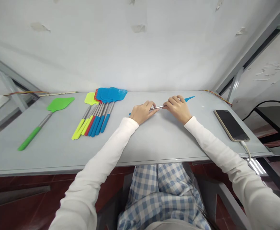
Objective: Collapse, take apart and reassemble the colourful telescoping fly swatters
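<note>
Both my hands hold one blue fly swatter (157, 108) sideways, low over the grey table (163, 137). My left hand (142, 111) is closed around its handle end, with a bit of blue showing past the wrist side. My right hand (176, 108) grips the metal shaft near the blue head, whose tip sticks out beyond the fingers. Between the hands a short stretch of silver shaft shows; most of the handle and head is hidden. Left of my hands lies an overlapping row of fly swatters (98, 110) in yellow, red and blue.
A green fly swatter (38, 127) lies apart at the table's left. On the right rests a phone (232, 125) with a white cable (246, 148) running off the front edge. A white wall (140, 57) stands behind the table, with metal frame bars (252, 48) at the sides.
</note>
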